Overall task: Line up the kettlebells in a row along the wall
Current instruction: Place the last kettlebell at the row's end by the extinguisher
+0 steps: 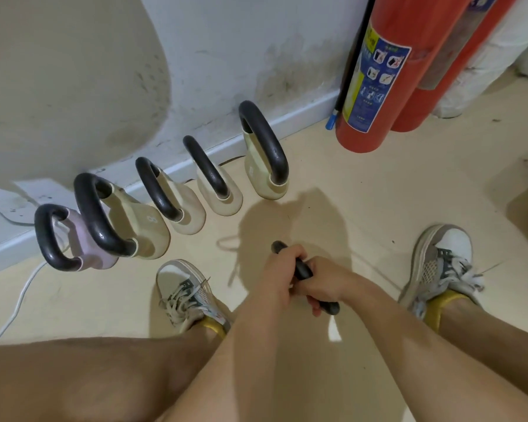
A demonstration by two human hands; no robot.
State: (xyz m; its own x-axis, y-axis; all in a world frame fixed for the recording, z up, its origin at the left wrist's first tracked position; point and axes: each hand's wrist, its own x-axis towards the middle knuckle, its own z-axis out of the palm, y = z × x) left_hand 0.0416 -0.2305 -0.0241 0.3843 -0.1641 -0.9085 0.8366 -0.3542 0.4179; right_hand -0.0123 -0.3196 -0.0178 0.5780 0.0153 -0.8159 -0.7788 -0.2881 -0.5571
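Observation:
Several kettlebells with black handles stand in a row along the white wall: a pale pink one (83, 245) at the left, then cream ones (141, 226), (183, 208), (220, 190), and the tallest (262, 166) at the right end. Both my hands grip the black handle (302, 271) of another kettlebell held between my feet; its body is hidden under my hands and arms. My left hand (282, 269) wraps the far part of the handle. My right hand (323, 284) closes on the near part.
Two red fire extinguishers (375, 86) stand against the wall right of the row, with bare floor between them and the last kettlebell. A white cable (19, 303) runs over the floor at the left. My shoes (189, 293), (442, 263) flank my hands.

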